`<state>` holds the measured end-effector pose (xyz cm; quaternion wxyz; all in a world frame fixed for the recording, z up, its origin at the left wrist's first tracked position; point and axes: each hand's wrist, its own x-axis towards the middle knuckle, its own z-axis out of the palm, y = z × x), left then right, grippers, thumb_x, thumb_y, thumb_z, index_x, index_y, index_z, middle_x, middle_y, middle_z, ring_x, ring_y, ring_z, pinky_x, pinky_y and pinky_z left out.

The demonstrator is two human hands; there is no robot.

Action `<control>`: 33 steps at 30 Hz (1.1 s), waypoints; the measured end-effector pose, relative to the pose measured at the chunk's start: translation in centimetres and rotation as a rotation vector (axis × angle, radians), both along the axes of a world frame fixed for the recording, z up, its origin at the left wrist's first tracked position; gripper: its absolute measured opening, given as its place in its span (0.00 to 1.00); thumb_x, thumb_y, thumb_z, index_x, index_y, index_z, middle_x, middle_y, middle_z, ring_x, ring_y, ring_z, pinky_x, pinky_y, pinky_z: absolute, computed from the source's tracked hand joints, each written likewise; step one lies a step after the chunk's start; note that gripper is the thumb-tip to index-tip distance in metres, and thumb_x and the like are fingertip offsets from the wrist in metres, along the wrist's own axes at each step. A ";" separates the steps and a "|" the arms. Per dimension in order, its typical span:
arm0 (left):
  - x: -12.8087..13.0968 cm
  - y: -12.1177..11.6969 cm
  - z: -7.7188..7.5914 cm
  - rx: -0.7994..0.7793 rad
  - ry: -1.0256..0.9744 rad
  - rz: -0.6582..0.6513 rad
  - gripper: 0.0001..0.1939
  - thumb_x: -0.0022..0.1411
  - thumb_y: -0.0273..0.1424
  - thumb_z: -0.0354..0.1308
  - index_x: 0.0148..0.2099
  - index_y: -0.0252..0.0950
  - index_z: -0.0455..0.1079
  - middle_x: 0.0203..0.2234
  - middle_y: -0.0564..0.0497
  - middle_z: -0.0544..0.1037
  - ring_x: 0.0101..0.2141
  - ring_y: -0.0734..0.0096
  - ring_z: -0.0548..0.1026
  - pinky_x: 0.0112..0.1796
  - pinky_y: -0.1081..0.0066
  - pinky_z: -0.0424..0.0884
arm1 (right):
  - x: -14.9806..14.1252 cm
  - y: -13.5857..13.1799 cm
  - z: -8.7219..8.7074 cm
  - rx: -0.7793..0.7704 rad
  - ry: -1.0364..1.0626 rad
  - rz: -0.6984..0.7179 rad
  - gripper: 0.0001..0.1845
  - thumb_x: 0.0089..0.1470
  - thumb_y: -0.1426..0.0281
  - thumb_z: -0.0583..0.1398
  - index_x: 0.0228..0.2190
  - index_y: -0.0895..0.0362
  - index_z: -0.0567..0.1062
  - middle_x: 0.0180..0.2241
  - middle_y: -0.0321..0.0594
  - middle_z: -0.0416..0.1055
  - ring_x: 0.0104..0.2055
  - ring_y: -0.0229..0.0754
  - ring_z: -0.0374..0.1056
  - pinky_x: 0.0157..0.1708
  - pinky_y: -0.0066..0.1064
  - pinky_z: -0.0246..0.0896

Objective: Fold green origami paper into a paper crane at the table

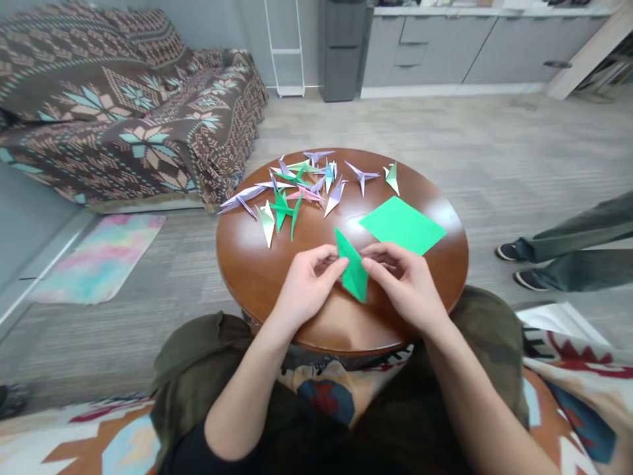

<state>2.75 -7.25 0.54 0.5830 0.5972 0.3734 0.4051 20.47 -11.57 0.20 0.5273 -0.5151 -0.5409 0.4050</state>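
Observation:
Over the near part of a round brown wooden table [247,264], both my hands hold a folded green paper piece [352,265], a long narrow diamond shape. My left hand [309,280] pinches its left edge with thumb and fingers. My right hand [403,280] pinches its right edge. A flat green square sheet [403,226] lies just beyond my right hand. Several finished paper cranes [297,188] in green, purple, pink and white lie spread over the far half of the table.
A sofa [123,105] under a patterned brown blanket stands at the far left, with a pastel mat [99,257] on the floor before it. Another person's legs and shoes [558,254] reach in from the right. Grey cabinets [445,46] line the back wall.

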 end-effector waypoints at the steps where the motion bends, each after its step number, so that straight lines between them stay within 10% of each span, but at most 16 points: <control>1: -0.1 0.0 0.0 0.039 0.063 -0.034 0.08 0.64 0.35 0.67 0.36 0.35 0.81 0.33 0.48 0.83 0.36 0.64 0.80 0.41 0.69 0.75 | 0.1 0.1 -0.1 0.024 0.025 -0.022 0.11 0.58 0.63 0.70 0.41 0.53 0.78 0.37 0.38 0.81 0.38 0.43 0.77 0.40 0.33 0.71; 11: 1.0 -0.4 0.2 -0.030 -0.038 0.042 0.07 0.60 0.32 0.69 0.38 0.34 0.76 0.29 0.51 0.80 0.32 0.70 0.78 0.38 0.72 0.74 | 0.7 0.3 -0.3 0.079 -0.035 -0.055 0.03 0.61 0.69 0.66 0.34 0.54 0.77 0.31 0.34 0.75 0.31 0.38 0.71 0.33 0.31 0.66; 20: 0.7 -0.5 0.3 0.015 0.004 0.035 0.07 0.63 0.33 0.68 0.38 0.34 0.79 0.29 0.50 0.81 0.32 0.69 0.78 0.36 0.72 0.73 | 0.3 0.8 -0.3 0.027 0.243 -0.098 0.29 0.45 0.59 0.78 0.46 0.51 0.75 0.36 0.35 0.80 0.34 0.40 0.76 0.36 0.32 0.74; 33: 1.4 -0.7 -0.3 -0.059 -0.071 0.097 0.10 0.55 0.36 0.75 0.34 0.35 0.81 0.28 0.50 0.83 0.30 0.68 0.78 0.35 0.71 0.75 | 0.4 0.6 -0.2 -0.050 0.240 -0.037 0.10 0.49 0.63 0.75 0.28 0.53 0.82 0.28 0.35 0.78 0.30 0.39 0.71 0.34 0.31 0.70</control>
